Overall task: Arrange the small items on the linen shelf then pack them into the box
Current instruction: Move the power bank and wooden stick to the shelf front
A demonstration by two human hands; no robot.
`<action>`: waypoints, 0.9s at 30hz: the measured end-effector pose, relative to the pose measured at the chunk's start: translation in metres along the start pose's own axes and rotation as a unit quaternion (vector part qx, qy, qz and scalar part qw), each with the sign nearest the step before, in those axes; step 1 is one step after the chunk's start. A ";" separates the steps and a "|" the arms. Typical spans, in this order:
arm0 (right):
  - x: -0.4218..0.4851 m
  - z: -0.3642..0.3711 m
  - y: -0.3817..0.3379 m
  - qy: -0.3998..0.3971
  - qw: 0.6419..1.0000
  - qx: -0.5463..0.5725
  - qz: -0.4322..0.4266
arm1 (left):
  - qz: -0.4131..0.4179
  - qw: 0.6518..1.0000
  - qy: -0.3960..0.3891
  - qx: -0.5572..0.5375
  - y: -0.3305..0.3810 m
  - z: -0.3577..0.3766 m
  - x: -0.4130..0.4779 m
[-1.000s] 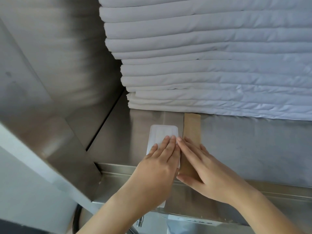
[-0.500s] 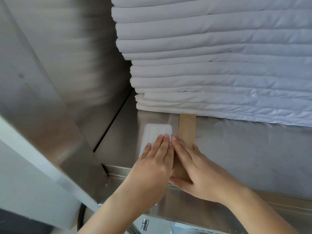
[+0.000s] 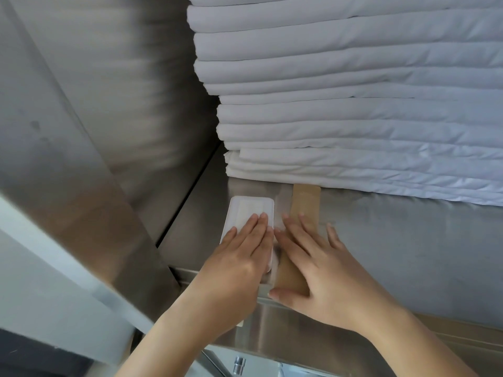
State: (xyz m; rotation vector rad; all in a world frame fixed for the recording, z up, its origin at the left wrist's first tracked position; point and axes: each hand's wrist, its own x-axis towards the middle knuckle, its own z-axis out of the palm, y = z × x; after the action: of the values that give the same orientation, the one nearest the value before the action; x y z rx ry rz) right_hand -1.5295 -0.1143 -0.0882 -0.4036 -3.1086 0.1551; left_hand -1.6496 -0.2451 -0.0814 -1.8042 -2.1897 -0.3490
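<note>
Items: one white pad [image 3: 251,206], one tan strip [image 3: 304,198], side by side on steel shelf [image 3: 394,240], before stacked linen [image 3: 353,118]
Left hand [image 3: 242,257]: flat, fingers straight, pressed the white pad
Right hand [image 3: 318,270]: flat, fingers spread over the tan strip

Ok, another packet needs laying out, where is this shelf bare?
Widest bare steel: right of the right hand, between linen stack and front lip. A narrower patch: between white packet and side wall. The middle is crowded: left hand on the packet, right on the tan strip.
</note>
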 end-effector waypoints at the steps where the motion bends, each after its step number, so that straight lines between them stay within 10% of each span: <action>1: -0.001 0.001 0.000 -0.005 1.000 -0.003 0.006 | 0.000 1.000 0.001 -0.008 0.000 0.001 0.000; 27: 0.011 0.003 0.004 -0.022 0.997 0.048 -0.057 | -0.008 0.994 -0.054 -0.097 -0.012 0.007 0.002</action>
State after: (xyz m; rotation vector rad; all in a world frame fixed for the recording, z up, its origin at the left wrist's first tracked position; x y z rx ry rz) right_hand -1.5397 -0.1083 -0.0915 -0.2227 -3.1401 0.3148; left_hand -1.6622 -0.2433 -0.0869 -1.9480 -2.3161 -0.4953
